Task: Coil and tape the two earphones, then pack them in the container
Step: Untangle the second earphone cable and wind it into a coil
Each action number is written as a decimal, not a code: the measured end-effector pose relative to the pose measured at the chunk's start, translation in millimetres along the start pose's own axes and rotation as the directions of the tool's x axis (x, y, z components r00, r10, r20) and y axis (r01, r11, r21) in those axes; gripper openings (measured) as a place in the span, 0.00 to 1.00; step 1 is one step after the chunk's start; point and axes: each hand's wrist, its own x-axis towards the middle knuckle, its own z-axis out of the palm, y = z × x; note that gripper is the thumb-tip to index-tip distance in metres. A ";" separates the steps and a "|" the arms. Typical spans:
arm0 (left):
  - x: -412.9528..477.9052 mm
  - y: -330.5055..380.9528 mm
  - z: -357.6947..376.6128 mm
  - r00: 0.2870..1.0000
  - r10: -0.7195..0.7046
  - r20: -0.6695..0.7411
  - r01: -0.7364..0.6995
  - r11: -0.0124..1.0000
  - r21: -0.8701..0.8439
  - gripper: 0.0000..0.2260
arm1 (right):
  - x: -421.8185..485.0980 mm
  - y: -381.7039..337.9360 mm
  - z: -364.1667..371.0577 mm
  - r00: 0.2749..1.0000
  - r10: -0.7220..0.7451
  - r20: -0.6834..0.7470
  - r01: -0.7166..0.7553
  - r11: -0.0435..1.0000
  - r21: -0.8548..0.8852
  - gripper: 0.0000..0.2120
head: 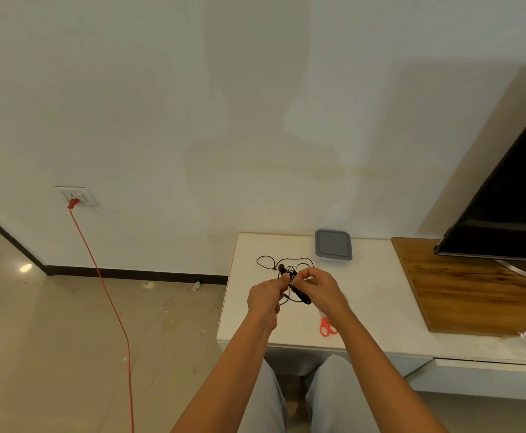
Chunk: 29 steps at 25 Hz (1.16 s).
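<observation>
white wall [193,89], beige tiled floor [52,339]

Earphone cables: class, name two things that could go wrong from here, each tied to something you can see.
1. The black earphone cables, pinched between left hand and right hand, look tangled, with loops trailing on the table; coiling one may knot the other.
2. The red scissors lie under the right wrist near the table's front edge; an arm sweep could knock them off.

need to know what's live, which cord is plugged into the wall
The red cable, running from the wall socket to the floor. The black earphone cords are loose, held by the left hand and right hand over the table.
</observation>
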 end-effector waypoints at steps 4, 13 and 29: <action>5.7 -2.2 -0.2 1.000 -0.009 -0.020 0.009 1.000 -0.003 0.14 | 0.6 7.3 2.4 0.991 -0.134 -0.011 0.130 0.976 -0.173 0.06; 23.2 -8.0 -6.1 1.000 -0.003 0.017 0.003 1.000 -0.003 0.11 | 5.1 21.1 3.6 0.972 -0.185 0.142 0.222 0.924 -0.312 0.08; 138.0 -50.5 -46.1 0.999 -0.002 -0.036 0.002 1.000 0.007 0.03 | 63.4 101.3 44.4 0.989 -0.117 -0.095 0.092 0.967 -0.237 0.15</action>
